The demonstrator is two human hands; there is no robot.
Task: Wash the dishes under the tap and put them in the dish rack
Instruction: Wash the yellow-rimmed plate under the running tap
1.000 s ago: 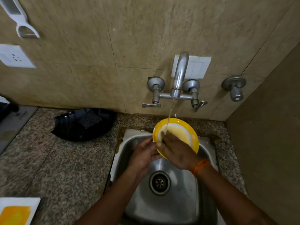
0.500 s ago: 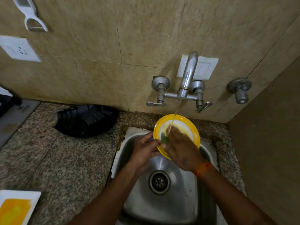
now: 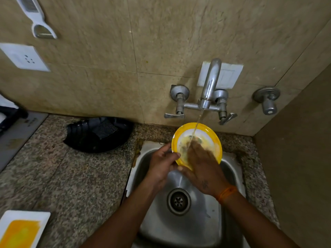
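Two hands over the sink [image 3: 231,230], left hand [image 3: 162,164] gripping the yellow plate [image 3: 211,136] at its 9 o'clock rim, right hand [image 3: 204,169] blurry, flat on the plate, hiding its lower half, tap [image 3: 208,86] water falling at 12 o'clock

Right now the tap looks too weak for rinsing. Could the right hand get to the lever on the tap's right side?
Probably yes. The right hand rubs the yellow plate just below the lever, nothing lies between them, and the left hand grips the plate's rim.
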